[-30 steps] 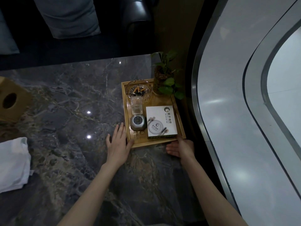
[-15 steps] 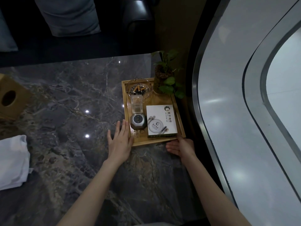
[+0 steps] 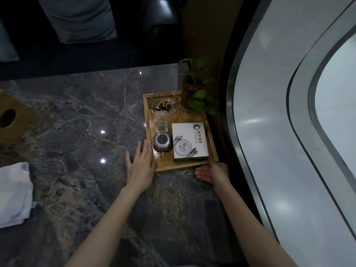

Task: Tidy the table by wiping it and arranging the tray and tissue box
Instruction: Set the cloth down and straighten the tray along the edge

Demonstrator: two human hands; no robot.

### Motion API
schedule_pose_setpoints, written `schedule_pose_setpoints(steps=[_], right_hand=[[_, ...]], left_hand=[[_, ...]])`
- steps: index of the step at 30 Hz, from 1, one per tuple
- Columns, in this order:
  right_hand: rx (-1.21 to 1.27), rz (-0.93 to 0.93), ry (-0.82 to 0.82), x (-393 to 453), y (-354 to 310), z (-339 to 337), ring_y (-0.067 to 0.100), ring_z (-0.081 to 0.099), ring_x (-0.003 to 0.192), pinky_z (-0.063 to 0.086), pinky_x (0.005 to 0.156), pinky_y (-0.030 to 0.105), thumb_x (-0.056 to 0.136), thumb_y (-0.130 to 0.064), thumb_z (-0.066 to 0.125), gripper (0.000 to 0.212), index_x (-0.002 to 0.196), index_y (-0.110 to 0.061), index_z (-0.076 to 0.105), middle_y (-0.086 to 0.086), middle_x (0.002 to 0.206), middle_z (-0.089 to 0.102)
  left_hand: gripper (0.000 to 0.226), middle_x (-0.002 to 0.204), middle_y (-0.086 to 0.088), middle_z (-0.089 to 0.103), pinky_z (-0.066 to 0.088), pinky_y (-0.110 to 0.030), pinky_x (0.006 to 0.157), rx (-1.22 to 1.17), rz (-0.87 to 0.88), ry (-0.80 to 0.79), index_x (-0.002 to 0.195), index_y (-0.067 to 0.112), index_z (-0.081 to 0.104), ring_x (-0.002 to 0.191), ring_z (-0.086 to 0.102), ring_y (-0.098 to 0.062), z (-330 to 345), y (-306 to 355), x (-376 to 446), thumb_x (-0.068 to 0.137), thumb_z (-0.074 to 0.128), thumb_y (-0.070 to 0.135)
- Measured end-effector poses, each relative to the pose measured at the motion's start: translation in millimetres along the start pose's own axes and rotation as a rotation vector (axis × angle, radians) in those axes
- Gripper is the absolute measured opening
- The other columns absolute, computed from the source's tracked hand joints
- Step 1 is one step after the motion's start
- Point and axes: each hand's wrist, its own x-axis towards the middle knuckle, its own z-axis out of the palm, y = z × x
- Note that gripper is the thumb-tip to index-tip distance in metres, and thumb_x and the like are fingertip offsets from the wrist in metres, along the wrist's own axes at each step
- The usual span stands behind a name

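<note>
Tray barely shifted, left hand flat against its side, right hand open, seemingly touching its near edge

We reach both bare forearms up from the bottom of the frame; our left hand lies flat, fingers together, at centre, while our right hand cups palm-up just right.

the tray sits at the right edge of the surface. in it, an ashtray lies at the back left, a plant at the back right, a box at the front right. far left stands the tissue box, with what may be a cloth before it.
</note>
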Motion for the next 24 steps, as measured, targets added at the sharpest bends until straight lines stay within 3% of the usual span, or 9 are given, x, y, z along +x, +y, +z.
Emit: schedule_pose_setpoints(steps=[24], right_hand=[[0.006,-0.019,0.036,-1.1,-0.7,1.3,0.019,0.059,0.030,0.050,0.032,0.023,0.097,-0.023,0.041,0.046,0.064,0.008,0.053,0.010,0.035,0.060]], left_hand=[[0.062,0.158,-0.003,-0.005,-0.006,-0.052,0.114,0.076,-0.034,0.005,0.145,0.012,-0.004,0.144,-0.008,-0.016,-2.2,11.5,-1.9,0.096,0.033,0.022]])
